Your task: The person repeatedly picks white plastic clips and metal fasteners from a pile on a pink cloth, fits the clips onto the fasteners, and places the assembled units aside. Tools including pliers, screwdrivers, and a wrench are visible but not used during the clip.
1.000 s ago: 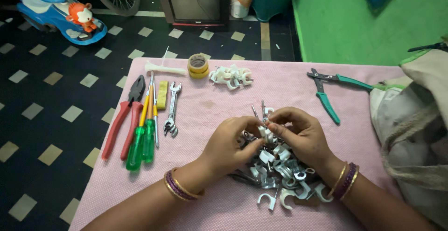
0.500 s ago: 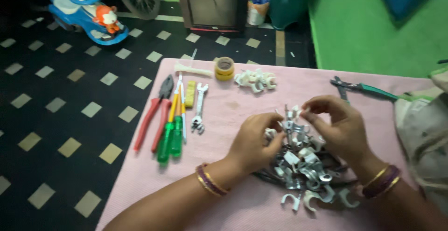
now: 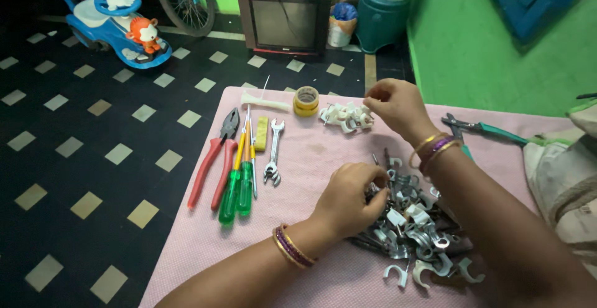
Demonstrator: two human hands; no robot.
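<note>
A heap of white and metal cable clips with nails [image 3: 415,224] lies on the pink-covered table [image 3: 205,246]. My left hand [image 3: 351,199] rests on the heap's left edge, fingers curled around a clip. My right hand [image 3: 395,106] is stretched to the far side, fingertips pinched on a white clip just right of a small separate pile of white clips [image 3: 344,115]. Both wrists wear bangles.
Left of the heap lie red-handled pliers [image 3: 214,156], green-handled screwdrivers [image 3: 239,183], a small spanner [image 3: 273,152], a yellow tape roll [image 3: 306,101] and a white plastic piece [image 3: 264,101]. A green-handled cutter [image 3: 491,131] and a cloth bag [image 3: 559,171] are at the right. A television [image 3: 285,19] and a ride-on toy [image 3: 118,19] stand on the floor.
My right hand has left the heap and reached away to the small pile of white clips. My left hand stayed on the heap. The view tilted up and left.
</note>
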